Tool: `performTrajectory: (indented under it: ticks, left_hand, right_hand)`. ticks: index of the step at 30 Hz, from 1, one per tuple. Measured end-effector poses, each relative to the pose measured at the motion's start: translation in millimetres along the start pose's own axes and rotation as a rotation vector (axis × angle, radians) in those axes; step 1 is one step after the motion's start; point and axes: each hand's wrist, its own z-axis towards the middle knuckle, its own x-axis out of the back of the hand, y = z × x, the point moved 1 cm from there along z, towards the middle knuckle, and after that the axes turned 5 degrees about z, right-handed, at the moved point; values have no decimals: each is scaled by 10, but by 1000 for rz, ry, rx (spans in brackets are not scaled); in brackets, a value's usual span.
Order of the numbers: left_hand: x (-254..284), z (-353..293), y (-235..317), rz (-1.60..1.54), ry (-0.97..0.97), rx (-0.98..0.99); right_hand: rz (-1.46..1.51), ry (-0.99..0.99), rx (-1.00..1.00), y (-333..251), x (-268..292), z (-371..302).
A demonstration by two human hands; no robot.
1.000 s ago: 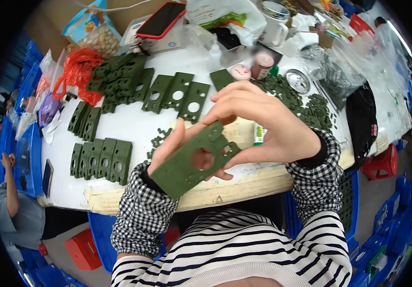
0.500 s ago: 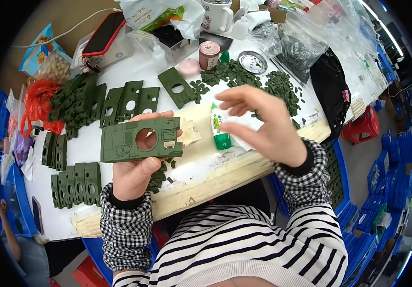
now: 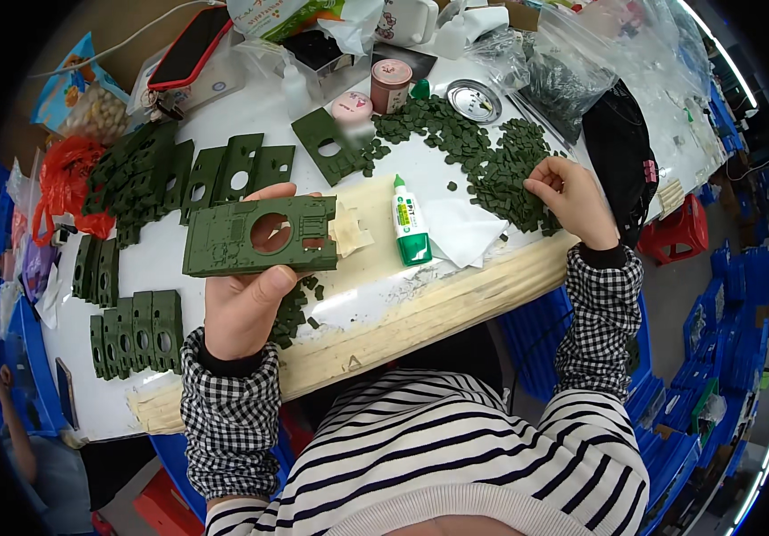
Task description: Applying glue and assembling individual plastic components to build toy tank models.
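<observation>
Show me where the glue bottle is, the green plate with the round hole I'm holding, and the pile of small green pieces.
glue bottle [image 3: 410,225]: head view, on its white body.
green plate [image 3: 224,239]: head view, left of its round hole.
pile of small green pieces [image 3: 505,174]: head view, on the heap's middle.

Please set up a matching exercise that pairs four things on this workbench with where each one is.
Things:
1. green plate with a round hole
2. glue bottle
3. pile of small green pieces
4. red phone

Places:
a. under the right hand's fingertips
b. far left of the bench, on a clear box
c. in the left hand's grip
d. lying on the bench between the hands

Pairs: 1-c, 2-d, 3-a, 4-b
</observation>
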Motion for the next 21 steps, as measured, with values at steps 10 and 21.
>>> performTrajectory:
  ticks: [10, 21]
  left_hand:
    - [-50, 17, 33, -55, 42, 35]
    - [-37, 17, 37, 2, 29, 29]
  right_hand:
    - [49, 162, 104, -78, 18, -44]
    - [51, 29, 303, -484, -359, -308]
